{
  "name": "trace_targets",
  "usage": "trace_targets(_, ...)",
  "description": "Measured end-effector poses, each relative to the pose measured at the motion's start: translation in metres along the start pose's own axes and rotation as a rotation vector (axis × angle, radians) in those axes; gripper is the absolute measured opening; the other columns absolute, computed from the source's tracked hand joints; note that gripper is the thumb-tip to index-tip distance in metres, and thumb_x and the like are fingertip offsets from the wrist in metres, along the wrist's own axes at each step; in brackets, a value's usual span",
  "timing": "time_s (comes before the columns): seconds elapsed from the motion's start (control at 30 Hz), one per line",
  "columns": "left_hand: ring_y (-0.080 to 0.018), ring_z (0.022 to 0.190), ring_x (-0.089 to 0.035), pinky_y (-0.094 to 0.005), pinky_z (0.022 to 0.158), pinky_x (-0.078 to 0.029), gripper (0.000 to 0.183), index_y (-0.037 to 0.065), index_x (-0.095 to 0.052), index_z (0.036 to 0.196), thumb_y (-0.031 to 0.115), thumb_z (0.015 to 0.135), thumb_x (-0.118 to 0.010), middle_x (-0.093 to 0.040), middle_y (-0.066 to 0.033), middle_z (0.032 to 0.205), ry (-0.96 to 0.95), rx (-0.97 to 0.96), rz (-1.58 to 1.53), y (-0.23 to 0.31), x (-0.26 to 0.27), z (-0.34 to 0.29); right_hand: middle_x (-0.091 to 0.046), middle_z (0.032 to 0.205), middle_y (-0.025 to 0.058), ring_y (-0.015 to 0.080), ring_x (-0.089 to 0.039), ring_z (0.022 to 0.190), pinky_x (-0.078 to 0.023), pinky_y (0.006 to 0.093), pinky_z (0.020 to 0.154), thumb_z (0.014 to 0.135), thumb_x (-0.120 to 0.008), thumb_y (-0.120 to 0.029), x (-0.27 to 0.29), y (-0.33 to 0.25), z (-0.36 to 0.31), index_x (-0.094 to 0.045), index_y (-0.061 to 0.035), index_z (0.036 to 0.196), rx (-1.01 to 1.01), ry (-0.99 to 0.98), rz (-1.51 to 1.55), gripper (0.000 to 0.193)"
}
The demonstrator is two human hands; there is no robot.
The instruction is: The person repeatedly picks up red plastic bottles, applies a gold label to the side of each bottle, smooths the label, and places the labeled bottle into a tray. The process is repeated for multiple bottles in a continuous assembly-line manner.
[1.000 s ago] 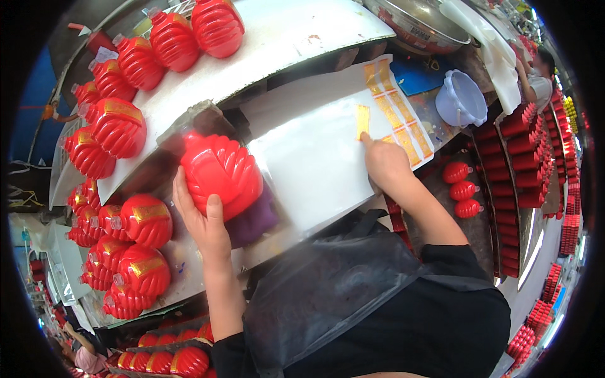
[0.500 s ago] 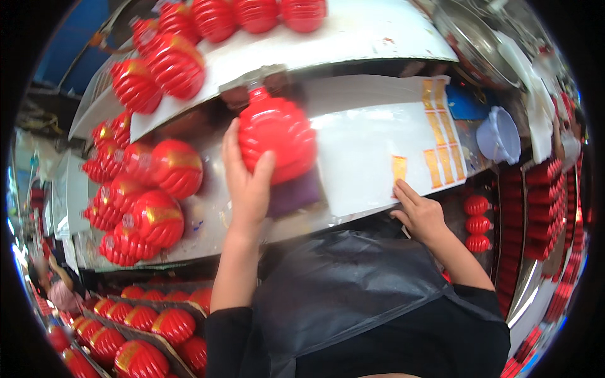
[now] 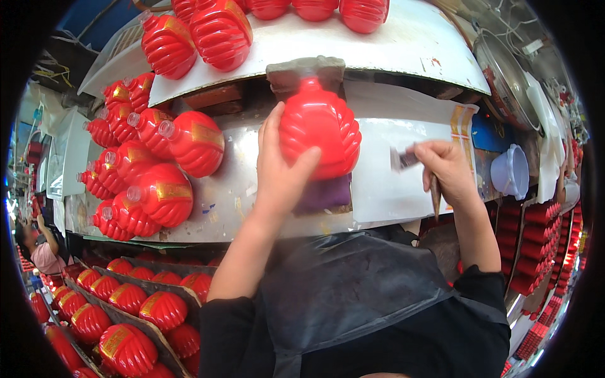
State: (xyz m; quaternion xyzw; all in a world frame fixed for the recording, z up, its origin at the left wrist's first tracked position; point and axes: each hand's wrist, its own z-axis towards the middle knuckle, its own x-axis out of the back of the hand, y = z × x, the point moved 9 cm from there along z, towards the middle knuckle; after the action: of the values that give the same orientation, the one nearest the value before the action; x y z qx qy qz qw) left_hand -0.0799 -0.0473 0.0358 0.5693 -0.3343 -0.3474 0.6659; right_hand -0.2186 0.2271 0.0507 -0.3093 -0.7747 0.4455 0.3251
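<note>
A plump red bottle (image 3: 318, 135) with ribbed sides lies with its neck against a grey, notched block (image 3: 305, 69), over a purple pad (image 3: 324, 194). My left hand (image 3: 280, 154) rests around its left side, thumb and fingers spread over the surface. My right hand (image 3: 444, 167) is closed on what looks like a flat brush (image 3: 406, 159), its dark head blurred and its wooden handle pointing down below the fist. Under that hand is a white sheet (image 3: 391, 189). Yellow-gold label strips (image 3: 464, 123) lie beyond it, partly hidden by the hand.
Red bottles with gold labels crowd the bench's left (image 3: 198, 143), and more stand on the raised white board (image 3: 378, 53). To the right are a lilac bucket (image 3: 509, 170) and a large metal basin (image 3: 504, 75). Crates of red bottles (image 3: 129, 349) sit at lower left; another person is at far left.
My right hand has left the label strip on the sheet, lifted, and now holds the brush. The left hand stays on the bottle. The whole view has shifted.
</note>
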Motion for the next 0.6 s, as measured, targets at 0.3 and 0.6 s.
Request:
trace_targets(0.3,-0.0324,0.136,-0.053,-0.0427,0.114,-0.042,0.071,0.001,-0.047,0.150,0.032,0.091,-0.071,-0.055,-0.0220,0.141,-0.013,0.037,0.036,0.012,0.006,0.039,-0.078,0.106,0.0146,0.0178,-0.067,0.059,-0.053,0.0308,0.052,0.079,-0.076,-0.004,-0.142,-0.138,-0.038,-0.076,-0.0046,0.108,1.433,0.086,-1.017,0.029)
trace_targets(0.6,-0.0320,0.119,-0.064,-0.0418,0.103,-0.050,0.048,0.002,-0.060,0.131,0.023,0.090,-0.072,-0.064,-0.0179,0.127,-0.017,-0.006,0.211,0.018,-0.001,0.054,-0.076,0.105,0.0190,0.0094,-0.053,0.050,-0.044,0.0233,0.045,0.073,-0.068,-0.013,-0.159,-0.093,-0.052,-0.075,0.0024,0.100,1.542,0.110,-1.282,0.032)
